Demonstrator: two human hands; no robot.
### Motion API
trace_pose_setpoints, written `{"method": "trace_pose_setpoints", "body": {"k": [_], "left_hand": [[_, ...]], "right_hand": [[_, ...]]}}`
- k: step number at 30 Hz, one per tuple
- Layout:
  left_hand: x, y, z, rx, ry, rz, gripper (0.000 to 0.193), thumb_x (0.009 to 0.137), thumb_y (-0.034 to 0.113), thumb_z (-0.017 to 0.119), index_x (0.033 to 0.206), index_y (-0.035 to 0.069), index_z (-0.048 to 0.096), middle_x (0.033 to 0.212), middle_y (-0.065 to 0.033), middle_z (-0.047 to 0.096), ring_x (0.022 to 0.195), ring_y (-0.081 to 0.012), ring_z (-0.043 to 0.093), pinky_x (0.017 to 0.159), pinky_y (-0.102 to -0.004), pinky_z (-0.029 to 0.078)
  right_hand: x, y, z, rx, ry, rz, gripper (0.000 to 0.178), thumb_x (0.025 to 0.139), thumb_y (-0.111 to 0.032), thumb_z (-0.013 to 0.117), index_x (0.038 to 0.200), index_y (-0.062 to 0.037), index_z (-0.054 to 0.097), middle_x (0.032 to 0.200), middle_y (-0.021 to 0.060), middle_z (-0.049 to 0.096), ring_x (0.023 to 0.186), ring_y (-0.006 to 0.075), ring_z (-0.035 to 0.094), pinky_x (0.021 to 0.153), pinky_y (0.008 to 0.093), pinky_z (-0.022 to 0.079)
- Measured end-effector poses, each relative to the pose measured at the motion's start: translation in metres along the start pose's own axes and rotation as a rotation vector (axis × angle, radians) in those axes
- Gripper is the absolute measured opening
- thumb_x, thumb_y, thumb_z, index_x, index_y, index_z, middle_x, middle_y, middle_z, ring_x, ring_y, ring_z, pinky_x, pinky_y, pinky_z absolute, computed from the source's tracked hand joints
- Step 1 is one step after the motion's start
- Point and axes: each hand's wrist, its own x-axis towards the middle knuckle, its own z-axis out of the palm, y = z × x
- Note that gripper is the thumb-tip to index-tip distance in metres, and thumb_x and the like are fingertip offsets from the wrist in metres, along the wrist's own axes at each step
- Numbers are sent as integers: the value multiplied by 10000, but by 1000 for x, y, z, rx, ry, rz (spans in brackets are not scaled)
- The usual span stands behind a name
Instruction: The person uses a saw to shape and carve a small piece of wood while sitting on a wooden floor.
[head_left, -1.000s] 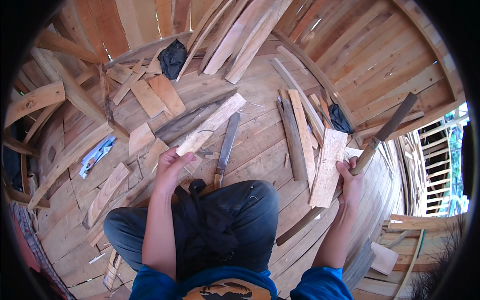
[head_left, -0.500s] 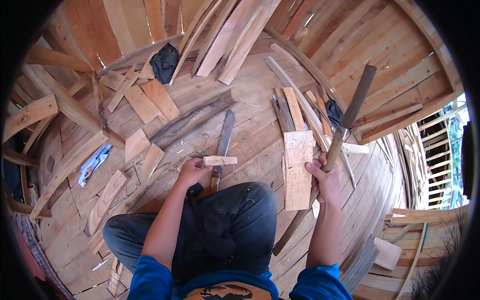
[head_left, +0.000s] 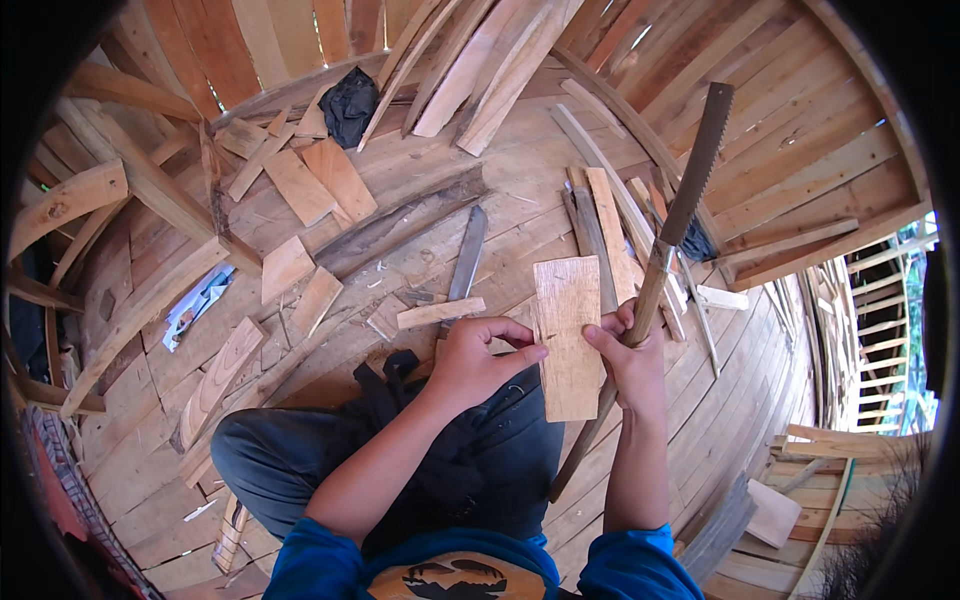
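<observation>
My right hand [head_left: 633,362] is closed round the long wooden handle of a hand saw [head_left: 697,170], its toothed blade pointing up and away. The same hand pinches a flat wooden board [head_left: 570,345] against its fingers, thumb on the board's right edge. At the opposite edge, my left hand [head_left: 487,358] grips that board between thumb and fingers. Just beyond the left hand, a small wood strip [head_left: 440,312] lies on the floor across a large machete-like knife [head_left: 468,255]. The knife's handle is mostly hidden by my hand.
Loose wood offcuts [head_left: 300,185] and a black plastic bag [head_left: 349,106] lie at the far left. Long planks [head_left: 500,80] lean at the back. Curved timber frames [head_left: 150,330] stand at left. More sticks [head_left: 605,215] lie beyond the board on the plank floor [head_left: 700,440].
My left hand has let go of the small wood strip, now on the floor, and moved right to grip the board. The board and saw have shifted slightly left.
</observation>
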Motion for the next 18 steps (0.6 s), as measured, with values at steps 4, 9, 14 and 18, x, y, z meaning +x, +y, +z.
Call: {"method": "trace_pose_setpoints", "body": {"k": [4,9,14,18], "left_hand": [[0,-11,6,-61,25,-7,191,808,170,791,914,20,737,820,-37,717,753,-69,627,744,-250,459],[-2,-16,17,-242,112,-25,118,836,73,754,869,-28,703,813,-49,704,746,-84,651,699,-230,514],[-3,-20,25,-280,228,-38,116,834,65,746,836,-37,690,786,-55,705,742,-91,672,677,-224,527],[-6,-23,31,-448,222,-24,88,859,31,719,874,-40,670,802,-47,689,726,-83,656,669,-216,523]], "right_hand": [[-4,-2,-2,-18,-15,-19,413,774,108,732,850,-114,391,766,18,573,683,60,551,628,207,443],[-8,4,-3,-2,32,-48,401,779,108,728,857,-107,399,765,26,579,674,50,541,622,197,432],[-9,4,-1,-16,45,-68,392,779,111,727,859,-102,407,764,28,581,663,47,535,612,191,423],[-11,3,-3,-41,73,-78,389,777,106,734,862,-99,415,763,29,582,657,48,536,608,192,422]]}}
